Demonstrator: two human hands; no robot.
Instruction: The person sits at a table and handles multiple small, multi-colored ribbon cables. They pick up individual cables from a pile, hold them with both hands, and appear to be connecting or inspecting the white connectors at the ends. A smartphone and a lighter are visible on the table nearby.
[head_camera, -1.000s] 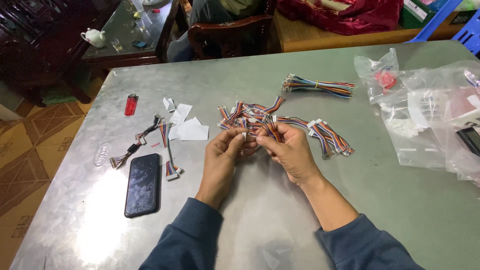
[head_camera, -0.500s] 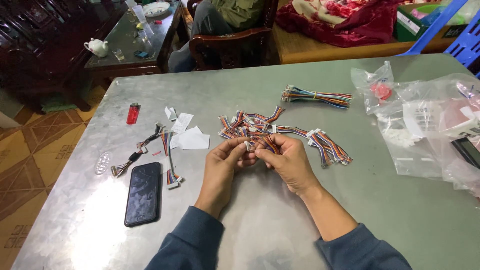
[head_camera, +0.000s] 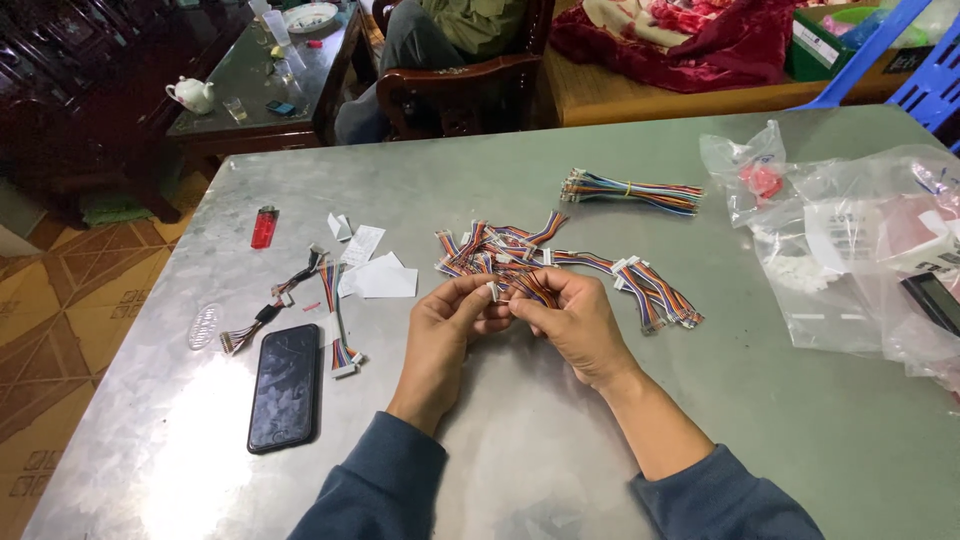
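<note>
Centrally on the grey metal table (head_camera: 700, 420), both hands meet over a short multicoloured ribbon cable (head_camera: 527, 288) with a small white connector (head_camera: 492, 290) at its left end. Left hand (head_camera: 447, 325): fingers curled, thumb and forefinger pinched on the connector end. Right hand (head_camera: 572, 318): fingers closed round the cable's right part. Cable's long axis runs roughly left to right between the hands, connector pointing left; it is held just above the table, at the near edge of a loose pile of similar cables (head_camera: 560, 262). Farther off, a tied bundle of cables (head_camera: 634, 191) lies left to right. Left of the hands: black phone (head_camera: 285, 386), white paper scraps (head_camera: 375, 272), red lighter (head_camera: 264, 227). Right: clear plastic bags (head_camera: 850, 240).
</note>
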